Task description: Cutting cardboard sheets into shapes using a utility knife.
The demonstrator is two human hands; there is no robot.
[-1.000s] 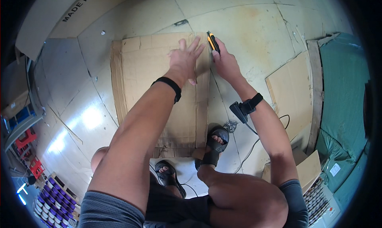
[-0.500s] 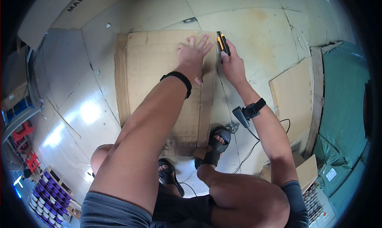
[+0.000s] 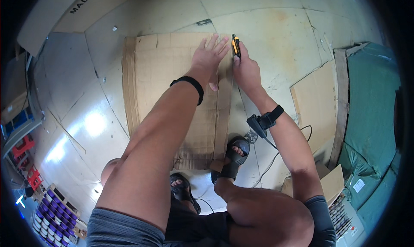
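Note:
A brown cardboard sheet (image 3: pixel 172 66) with folded creases along its sides lies flat on the tiled floor in front of me. My left hand (image 3: pixel 210 56) rests palm down on it near the far right corner, fingers stretched out. Just past the sheet's right edge, my right hand (image 3: pixel 247 72) is closed around a black and yellow utility knife (image 3: pixel 236 46). The knife points away from me, its tip beside the far right corner. Whether the blade touches the cardboard I cannot tell.
My sandaled feet (image 3: pixel 235 154) are at the sheet's near edge. A thin cable (image 3: pixel 268 169) runs down from the device on my right wrist. At right are another cardboard piece (image 3: pixel 317 100) and a large green wrapped bundle (image 3: pixel 371 104). A big carton (image 3: pixel 82 14) stands far left.
My right hand has moved slightly left with the utility knife, closer to the sheet's edge. My left hand's fingers have flattened onto the cardboard.

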